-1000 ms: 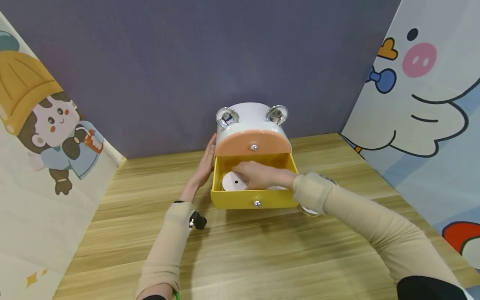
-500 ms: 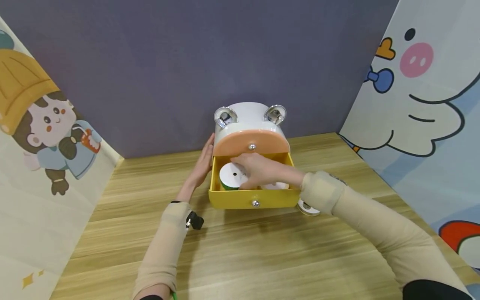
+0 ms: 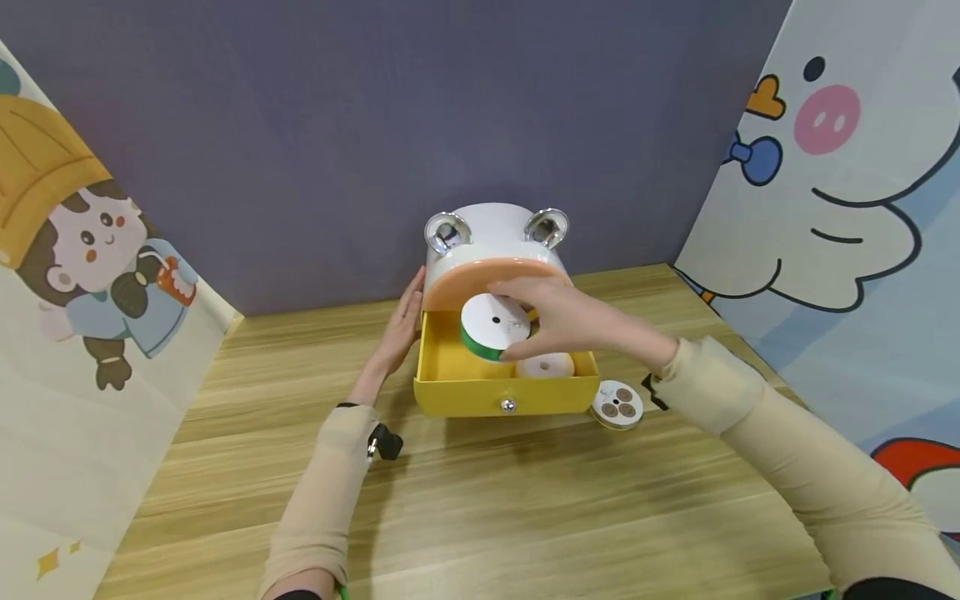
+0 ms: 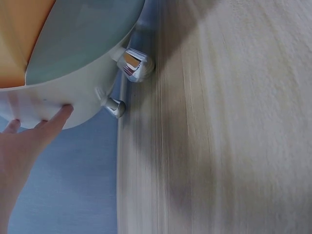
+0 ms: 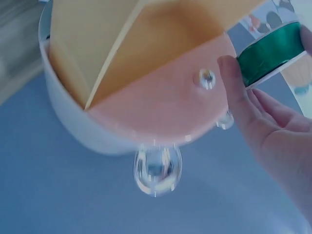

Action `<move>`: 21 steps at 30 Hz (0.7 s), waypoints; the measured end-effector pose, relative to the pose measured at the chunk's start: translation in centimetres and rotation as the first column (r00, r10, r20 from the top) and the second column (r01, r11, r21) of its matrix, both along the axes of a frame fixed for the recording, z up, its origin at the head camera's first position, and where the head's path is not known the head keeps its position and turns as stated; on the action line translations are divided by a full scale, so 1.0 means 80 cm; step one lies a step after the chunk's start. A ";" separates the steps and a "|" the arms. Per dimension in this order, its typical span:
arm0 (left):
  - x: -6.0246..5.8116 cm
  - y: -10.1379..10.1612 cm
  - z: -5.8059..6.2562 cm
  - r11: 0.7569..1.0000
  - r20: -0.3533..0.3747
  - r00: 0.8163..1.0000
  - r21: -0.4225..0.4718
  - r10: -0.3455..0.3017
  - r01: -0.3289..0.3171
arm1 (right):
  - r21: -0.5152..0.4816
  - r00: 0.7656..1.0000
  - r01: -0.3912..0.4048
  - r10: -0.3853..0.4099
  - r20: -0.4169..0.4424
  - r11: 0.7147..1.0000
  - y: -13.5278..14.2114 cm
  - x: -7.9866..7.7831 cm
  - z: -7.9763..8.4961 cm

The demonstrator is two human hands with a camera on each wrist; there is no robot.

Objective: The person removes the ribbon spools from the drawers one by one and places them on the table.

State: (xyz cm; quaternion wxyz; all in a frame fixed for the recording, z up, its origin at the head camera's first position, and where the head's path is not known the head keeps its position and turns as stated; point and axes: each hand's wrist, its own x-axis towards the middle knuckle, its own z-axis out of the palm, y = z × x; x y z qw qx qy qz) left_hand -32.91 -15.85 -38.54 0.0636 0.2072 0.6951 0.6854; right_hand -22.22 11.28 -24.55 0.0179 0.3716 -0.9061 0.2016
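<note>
My right hand (image 3: pixel 562 317) pinches a spool of green ribbon (image 3: pixel 495 323) between thumb and fingers, above the pulled-out yellow drawer (image 3: pixel 465 398). The right wrist view shows the green ribbon (image 5: pixel 270 52) wound between pale discs. Another spool (image 3: pixel 546 365), with a pale top, lies in the drawer's right half. The drawer belongs to a small white cabinet (image 3: pixel 495 223) with silver ears and a peach upper drawer front (image 3: pixel 457 285). Against the cabinet's left side rests my left hand (image 3: pixel 397 333); in the left wrist view its extended fingers (image 4: pixel 56 121) touch the white wall.
A third spool (image 3: pixel 617 404), with brown circles on its white face, lies on the wooden table (image 3: pixel 510 500) beside the drawer's right front corner. A grey-purple panel (image 3: pixel 337 150) stands behind the cabinet. Cartoon-printed panels (image 3: pixel 840 233) flank the table.
My right hand has lifted the green ribbon spool up out of the drawer and moved it slightly right. My left hand stays against the cabinet. The spool on the table is now fully visible.
</note>
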 end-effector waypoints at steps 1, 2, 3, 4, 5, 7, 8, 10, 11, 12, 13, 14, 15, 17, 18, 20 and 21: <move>0.000 0.000 0.000 1.000 -0.003 1.000 -0.002 0.001 -0.001 | -0.012 1.000 0.009 -0.009 0.010 1.000 0.005 0.004 0.003; 0.000 -0.001 0.000 1.000 -0.005 1.000 -0.004 0.000 0.000 | -0.024 1.000 0.020 -0.020 0.023 1.000 0.011 0.007 0.005; 0.001 -0.001 0.001 1.000 -0.007 1.000 -0.006 -0.002 0.002 | -0.038 0.999 0.032 -0.030 0.040 0.999 0.017 0.010 0.007; 0.001 -0.001 0.001 1.000 -0.009 1.000 -0.007 -0.002 0.002 | -0.047 0.997 0.045 -0.042 0.057 0.998 0.023 0.013 0.008; 0.001 -0.002 0.002 1.000 -0.011 1.000 -0.008 -0.003 0.003 | -0.052 0.996 0.062 -0.058 0.067 0.997 0.029 0.016 0.009; 0.001 -0.002 0.004 1.000 -0.013 1.000 -0.008 -0.005 0.005 | -0.055 0.993 0.090 -0.085 0.087 0.994 0.042 0.020 0.010; 0.001 -0.002 0.004 1.000 -0.014 1.000 -0.009 -0.005 0.005 | -0.050 0.991 0.106 -0.101 0.088 0.993 0.049 0.021 0.010; 0.002 -0.002 0.006 1.000 -0.013 1.000 -0.014 -0.002 0.002 | -0.036 0.988 0.132 -0.128 0.085 0.991 0.062 0.024 0.010; 0.002 -0.002 0.006 1.000 -0.012 1.000 -0.017 -0.002 0.002 | -0.030 0.986 0.145 -0.142 0.085 0.989 0.069 0.025 0.009; 0.002 -0.002 0.006 1.000 -0.011 1.000 -0.021 -0.001 0.001 | -0.022 0.984 0.159 -0.156 0.087 0.987 0.076 0.027 0.008; 0.002 -0.002 0.007 1.000 -0.008 1.000 -0.024 -0.001 0.001 | -0.015 0.981 0.174 -0.172 0.088 0.985 0.084 0.029 0.007; 0.002 -0.001 0.007 1.000 -0.003 1.000 -0.026 0.000 0.000 | -0.011 0.978 0.190 -0.188 0.090 0.982 0.091 0.032 0.005; 0.002 -0.001 0.006 1.000 0.000 1.000 -0.028 0.000 0.000 | -0.005 0.975 0.207 -0.206 0.089 0.978 0.098 0.035 0.004; 0.002 -0.002 0.005 0.999 0.006 1.000 -0.035 -0.001 0.002 | 0.007 0.967 0.241 -0.240 0.088 0.971 0.113 0.041 -0.001; 0.002 -0.002 0.005 0.999 0.008 1.000 -0.036 -0.001 0.002 | 0.006 0.963 0.253 -0.253 0.091 0.967 0.120 0.044 -0.004; 0.003 -0.002 0.004 0.999 0.012 1.000 -0.034 -0.003 0.003 | -0.003 0.956 0.277 -0.276 0.096 0.961 0.134 0.048 -0.009; 0.003 -0.002 0.003 0.999 0.012 1.000 -0.033 -0.002 0.002 | -0.005 0.953 0.287 -0.286 0.097 0.958 0.141 0.050 -0.012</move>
